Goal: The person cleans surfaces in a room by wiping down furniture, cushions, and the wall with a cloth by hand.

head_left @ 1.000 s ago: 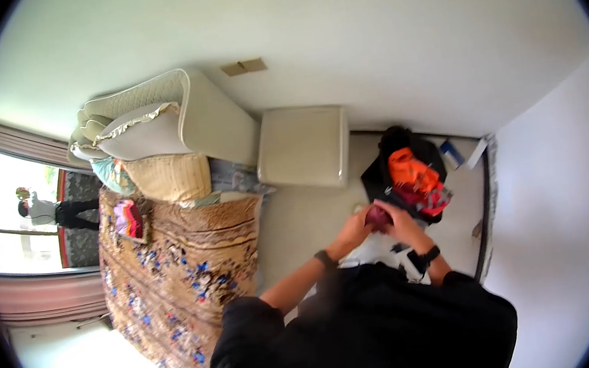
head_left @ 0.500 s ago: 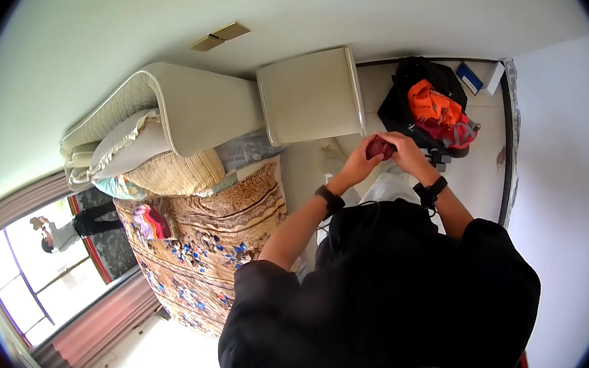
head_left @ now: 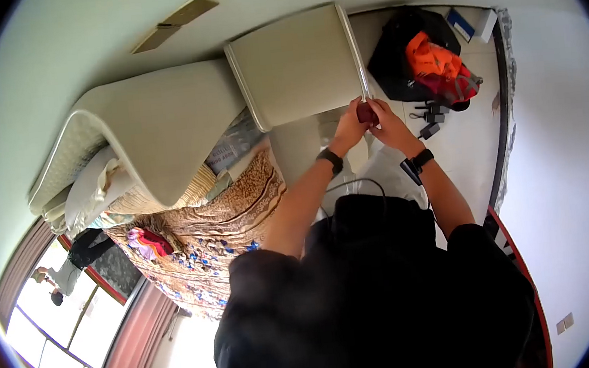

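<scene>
Bed (head_left: 247, 206), patterned cover: left of the left hand (head_left: 349, 129). Cream nightstand (head_left: 301, 66): just ahead of both hands. Black bag (head_left: 393, 50): ahead-right of the right hand (head_left: 391, 130), orange bundle (head_left: 433, 60) on it, presumably to stay gathered. Black adapters (head_left: 431, 130): right of the right hand. Dark-red object (head_left: 366, 113), type unclear: gripped between both hands, probably for steadiness.
</scene>
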{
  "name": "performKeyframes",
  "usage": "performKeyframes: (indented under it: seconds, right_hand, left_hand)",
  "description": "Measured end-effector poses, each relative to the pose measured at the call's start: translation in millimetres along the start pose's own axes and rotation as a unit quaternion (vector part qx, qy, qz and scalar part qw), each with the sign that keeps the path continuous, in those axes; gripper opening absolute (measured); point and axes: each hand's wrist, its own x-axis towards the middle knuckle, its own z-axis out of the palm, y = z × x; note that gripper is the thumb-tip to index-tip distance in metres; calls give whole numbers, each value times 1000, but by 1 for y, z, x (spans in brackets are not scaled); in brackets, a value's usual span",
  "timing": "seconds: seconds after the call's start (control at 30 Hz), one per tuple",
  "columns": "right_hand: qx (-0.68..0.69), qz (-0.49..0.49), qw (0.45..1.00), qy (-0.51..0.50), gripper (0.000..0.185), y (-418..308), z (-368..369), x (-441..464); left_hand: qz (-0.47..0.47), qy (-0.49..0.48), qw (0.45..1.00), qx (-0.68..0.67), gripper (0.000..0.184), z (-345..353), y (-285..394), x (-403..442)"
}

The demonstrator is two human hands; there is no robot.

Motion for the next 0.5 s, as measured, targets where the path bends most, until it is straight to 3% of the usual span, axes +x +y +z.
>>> performKeyframes:
  seconds: [0.07, 0.3, 0.43, 0.5]
  right_hand:
    - [-7, 4, 1000, 8, 69, 26, 14, 13]
    - [-25, 71, 997, -14, 69, 114, 37, 52]
    - [-42, 80, 993, 80, 62, 153, 43, 78]
    - [-22, 62, 991, 114, 61, 163, 41, 90]
  left_hand:
    - [20, 75, 994, 75, 76, 16, -18, 13]
    - [-79, 154, 985, 22, 56, 62, -90, 65]
    - [-115, 143, 983, 29, 54, 69, -95, 101]
    - [-82, 199, 976, 37, 48, 71, -81, 116]
